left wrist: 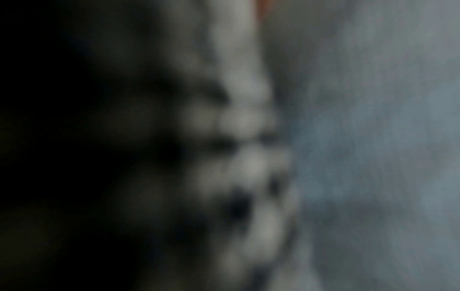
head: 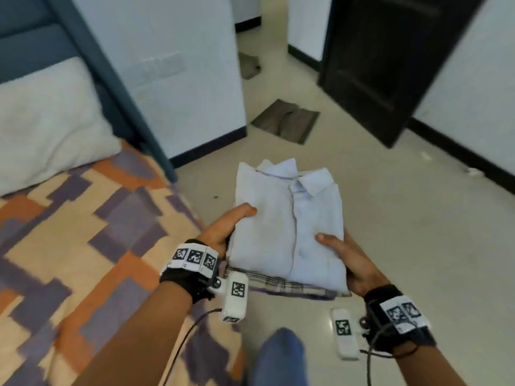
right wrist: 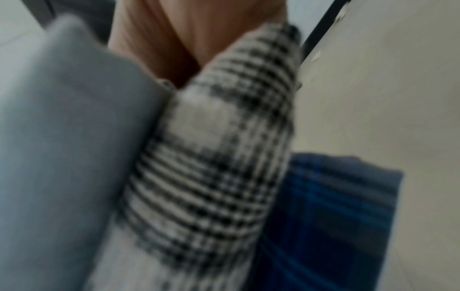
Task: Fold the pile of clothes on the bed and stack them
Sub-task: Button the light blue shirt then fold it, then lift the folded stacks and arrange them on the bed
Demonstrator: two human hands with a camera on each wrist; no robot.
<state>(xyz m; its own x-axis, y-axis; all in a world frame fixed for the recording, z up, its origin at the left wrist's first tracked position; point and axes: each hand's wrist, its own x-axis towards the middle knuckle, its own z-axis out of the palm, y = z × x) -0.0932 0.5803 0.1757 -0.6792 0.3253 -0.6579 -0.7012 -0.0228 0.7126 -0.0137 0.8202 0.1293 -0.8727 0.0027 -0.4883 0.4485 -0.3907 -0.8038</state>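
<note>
Both hands, left [head: 223, 229] and right [head: 348, 257], are clamped on a folded light-blue shirt [head: 289, 227] stacked over a folded plaid shirt [head: 278, 284], carried beside the bed [head: 83, 218]. Setting the stack down flat appears next.

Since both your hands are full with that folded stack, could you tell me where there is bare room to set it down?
The bedspread left of the left hand lies bare up to the pillow. Open floor runs right of the blue shirt to the door. It is crowded ahead, where brown cloths lie on the floor.
</note>
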